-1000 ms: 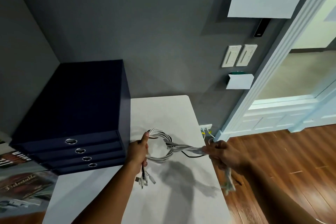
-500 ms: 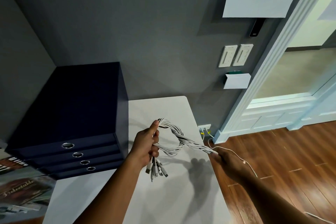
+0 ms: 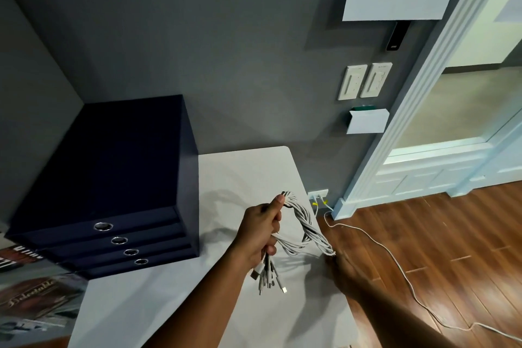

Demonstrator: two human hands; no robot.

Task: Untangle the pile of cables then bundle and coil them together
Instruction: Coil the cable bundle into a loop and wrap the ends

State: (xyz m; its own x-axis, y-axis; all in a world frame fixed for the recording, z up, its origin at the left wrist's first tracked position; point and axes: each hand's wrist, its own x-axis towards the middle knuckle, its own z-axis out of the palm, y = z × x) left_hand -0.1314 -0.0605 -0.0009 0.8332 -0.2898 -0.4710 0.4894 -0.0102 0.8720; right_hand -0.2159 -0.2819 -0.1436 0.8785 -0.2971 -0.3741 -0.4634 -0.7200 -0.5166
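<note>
Head view: our left hand (image 3: 261,232) clenches the white cables (image 3: 303,223), a twisted rope-like loop above the smooth white table (image 3: 169,305), with the plugs (image 3: 268,277) dangling at 6 o'clock; our blurred right hand (image 3: 343,268) pinches the loop's tail at 4 o'clock.

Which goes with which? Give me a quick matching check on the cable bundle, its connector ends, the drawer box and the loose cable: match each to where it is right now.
Things:
1. cable bundle
2. connector ends
3. drawer box
4. single white cable

Places:
a. trails across the wooden floor
b. hang below the left hand
c. stands on the white table, against the grey wall
d. twisted loop stretched between the left hand and the right hand

Pairs: 1-d, 2-b, 3-c, 4-a
</note>
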